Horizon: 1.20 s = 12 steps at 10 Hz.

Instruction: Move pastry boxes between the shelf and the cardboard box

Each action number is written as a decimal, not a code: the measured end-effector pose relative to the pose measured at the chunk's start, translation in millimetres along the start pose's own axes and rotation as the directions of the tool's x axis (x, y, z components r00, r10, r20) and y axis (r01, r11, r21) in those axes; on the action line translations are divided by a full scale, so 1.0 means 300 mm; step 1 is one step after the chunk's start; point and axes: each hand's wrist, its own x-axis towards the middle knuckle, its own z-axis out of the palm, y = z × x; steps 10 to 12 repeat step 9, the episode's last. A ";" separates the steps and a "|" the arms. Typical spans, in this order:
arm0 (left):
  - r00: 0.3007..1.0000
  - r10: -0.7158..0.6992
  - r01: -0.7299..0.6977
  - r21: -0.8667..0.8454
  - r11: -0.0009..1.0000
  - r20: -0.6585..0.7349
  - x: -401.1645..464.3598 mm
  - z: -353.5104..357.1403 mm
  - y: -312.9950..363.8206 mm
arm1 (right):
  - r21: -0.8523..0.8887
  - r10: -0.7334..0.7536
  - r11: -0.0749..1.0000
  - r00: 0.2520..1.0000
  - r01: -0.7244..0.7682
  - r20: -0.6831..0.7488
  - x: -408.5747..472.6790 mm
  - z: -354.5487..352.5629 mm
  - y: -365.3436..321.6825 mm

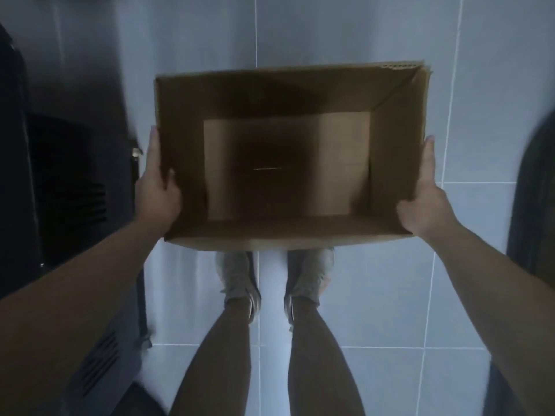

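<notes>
Nearest the camera, the person's two bare legs run down to grey shoes (238, 277) standing on a pale tiled floor (390, 295), one shoe on each side of a grout line.

Just beyond the shoes and above them, an open cardboard box (288, 235) is held level between both forearms, its mouth facing the camera and nothing visible inside except its brown bottom panels. The left hand (157, 190) grips the box's left wall near the near corner: the thumb hooks over the rim into the box, and the fingers lie along the outside of the wall. The right hand (426, 193) clasps the right wall the same way, palm flat to the outside, fingers stretched toward the far end, and the thumb curled around the near edge.

To the left stands a dark cabinet (60, 190) with slatted vents; at the far right edge a dark blurred shape is too unclear to identify.
</notes>
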 end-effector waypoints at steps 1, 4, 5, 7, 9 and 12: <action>0.994 0.001 -0.003 0.016 1.000 0.109 0.064 0.119 -0.092 | -0.007 0.044 0.999 0.999 -0.044 0.026 0.107 0.140 0.074; 0.950 0.035 -0.051 0.043 0.998 0.310 0.138 0.232 -0.224 | -0.006 0.041 0.999 0.998 -0.041 0.056 0.243 0.349 0.190; 0.897 0.033 -0.054 0.037 0.998 0.441 0.137 0.212 -0.226 | -0.009 0.042 0.999 0.991 -0.041 0.128 0.247 0.363 0.189; 0.897 -0.018 0.022 -0.005 1.000 0.442 0.134 0.103 -0.135 | -0.051 0.066 0.997 0.983 -0.058 0.174 0.195 0.252 0.114; 0.978 0.022 -0.017 -0.027 0.999 0.209 0.052 -0.095 0.128 | -0.089 -0.093 0.990 0.986 0.106 0.138 0.019 0.004 -0.093; 0.978 0.022 -0.017 -0.027 0.999 0.209 0.052 -0.095 0.128 | -0.089 -0.093 0.990 0.986 0.106 0.138 0.019 0.004 -0.093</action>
